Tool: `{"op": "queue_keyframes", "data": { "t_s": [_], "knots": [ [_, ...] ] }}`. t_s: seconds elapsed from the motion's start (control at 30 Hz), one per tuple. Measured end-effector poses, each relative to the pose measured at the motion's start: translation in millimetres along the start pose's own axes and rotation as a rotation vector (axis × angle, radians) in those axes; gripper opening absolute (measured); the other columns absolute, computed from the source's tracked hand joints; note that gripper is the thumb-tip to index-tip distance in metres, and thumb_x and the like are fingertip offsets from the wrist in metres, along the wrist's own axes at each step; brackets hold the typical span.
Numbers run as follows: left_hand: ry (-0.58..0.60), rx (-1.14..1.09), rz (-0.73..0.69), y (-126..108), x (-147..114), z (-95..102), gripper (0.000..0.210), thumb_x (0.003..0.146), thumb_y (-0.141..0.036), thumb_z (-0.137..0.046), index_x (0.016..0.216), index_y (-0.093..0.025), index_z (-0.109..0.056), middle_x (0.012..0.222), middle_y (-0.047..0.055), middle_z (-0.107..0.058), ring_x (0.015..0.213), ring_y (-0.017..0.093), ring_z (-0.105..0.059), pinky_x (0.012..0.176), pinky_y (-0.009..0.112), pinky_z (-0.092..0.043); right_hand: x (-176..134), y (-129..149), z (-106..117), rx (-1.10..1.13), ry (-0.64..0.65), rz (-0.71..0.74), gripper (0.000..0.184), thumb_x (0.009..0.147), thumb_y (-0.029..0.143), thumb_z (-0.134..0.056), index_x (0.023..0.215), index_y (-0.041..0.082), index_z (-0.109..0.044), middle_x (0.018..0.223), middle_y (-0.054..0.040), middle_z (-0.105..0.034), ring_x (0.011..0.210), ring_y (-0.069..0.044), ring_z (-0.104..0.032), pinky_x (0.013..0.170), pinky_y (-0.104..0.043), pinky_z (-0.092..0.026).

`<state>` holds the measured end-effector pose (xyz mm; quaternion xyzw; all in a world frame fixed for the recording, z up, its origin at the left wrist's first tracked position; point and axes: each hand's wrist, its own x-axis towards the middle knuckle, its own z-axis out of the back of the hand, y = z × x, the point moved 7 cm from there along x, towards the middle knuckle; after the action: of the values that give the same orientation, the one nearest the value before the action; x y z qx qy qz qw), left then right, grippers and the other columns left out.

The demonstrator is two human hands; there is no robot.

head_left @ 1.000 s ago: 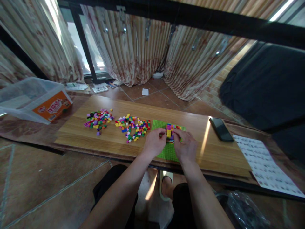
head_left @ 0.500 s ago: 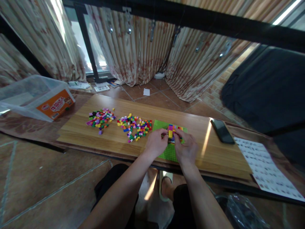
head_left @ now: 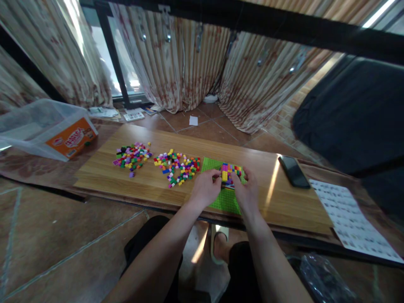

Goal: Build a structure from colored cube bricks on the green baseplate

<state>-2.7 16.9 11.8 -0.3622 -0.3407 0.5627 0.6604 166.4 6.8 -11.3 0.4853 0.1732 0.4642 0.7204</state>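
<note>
Brick block (head_left: 229, 173): on your green baseplate (head_left: 224, 203), tabletop (head_left: 284, 210) under it
Left grip (head_left: 205, 187): at block's left edge; can't tell if you're pinching
Right grip (head_left: 247, 191): your thumb over block's right part; pinch unclear
Loose bricks (head_left: 168, 158): 2 piles, left of baseplate

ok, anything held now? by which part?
Left hand is at the left side of the build, right hand at its right; whether either grips it can't be told.

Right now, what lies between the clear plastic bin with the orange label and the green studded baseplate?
Head view: a left pile of small multicoloured bricks and a similar right pile, on the brown wooden board.
</note>
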Motion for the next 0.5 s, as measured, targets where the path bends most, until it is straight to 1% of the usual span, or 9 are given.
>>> {"op": "queue_keyframes", "data": {
  "t_s": [0.1,0.2,0.3,0.43,0.5],
  "knots": [
    [-0.004,0.014,0.002,0,0,0.5,0.026,0.084,-0.015,-0.052,0.102,-0.017,-0.071,0.100,0.006,-0.074,0.088,0.017,-0.066,0.084,0.029,-0.051,1,-9,-8,0.094,0.029,-0.058,0.064,0.070,0.052,-0.066,0.122,0.015,-0.058,0.118,-0.0143,-0.062,0.109,-0.028,-0.055,0.097,-0.047,-0.040],
    [-0.002,0.019,-0.016,-1,0,0.0,0.025,0.084,-0.015,-0.052,0.101,-0.017,-0.071,0.100,0.005,-0.074,0.090,0.017,-0.066,0.085,0.029,-0.051,1,-6,-13,0.156,0.064,-0.039,0.054,0.071,0.051,-0.065,0.112,0.016,-0.062,0.105,-0.0106,-0.066,0.096,-0.025,-0.059,0.091,-0.045,-0.044],
    [-0.004,0.022,-0.030,-2,0,-0.3,0.026,0.085,-0.014,-0.051,0.101,-0.017,-0.070,0.101,0.005,-0.074,0.092,0.017,-0.066,0.087,0.029,-0.050,-1,0,-15,0.204,0.100,-0.032,0.044,0.073,0.049,-0.063,0.103,0.016,-0.064,0.093,-0.0077,-0.067,0.084,-0.022,-0.060,0.082,-0.041,-0.047],
    [-0.002,0.031,-0.029,-2,-1,-1.1,0.026,0.085,-0.014,-0.051,0.102,-0.016,-0.070,0.102,0.006,-0.073,0.093,0.018,-0.066,0.088,0.030,-0.050,-3,0,-17,0.259,0.105,-0.072,0.042,0.072,0.049,-0.064,0.099,0.017,-0.065,0.088,-0.0057,-0.067,0.078,-0.019,-0.060,0.077,-0.037,-0.048],
    [-0.005,0.037,-0.025,-3,-1,-1.2,0.026,0.085,-0.014,-0.050,0.102,-0.016,-0.070,0.102,0.007,-0.073,0.091,0.018,-0.066,0.088,0.031,-0.050,-3,-1,-19,0.299,0.118,-0.066,0.043,0.073,0.049,-0.064,0.100,0.017,-0.065,0.088,-0.0052,-0.068,0.077,-0.019,-0.060,0.075,-0.036,-0.049]
  ]
}}
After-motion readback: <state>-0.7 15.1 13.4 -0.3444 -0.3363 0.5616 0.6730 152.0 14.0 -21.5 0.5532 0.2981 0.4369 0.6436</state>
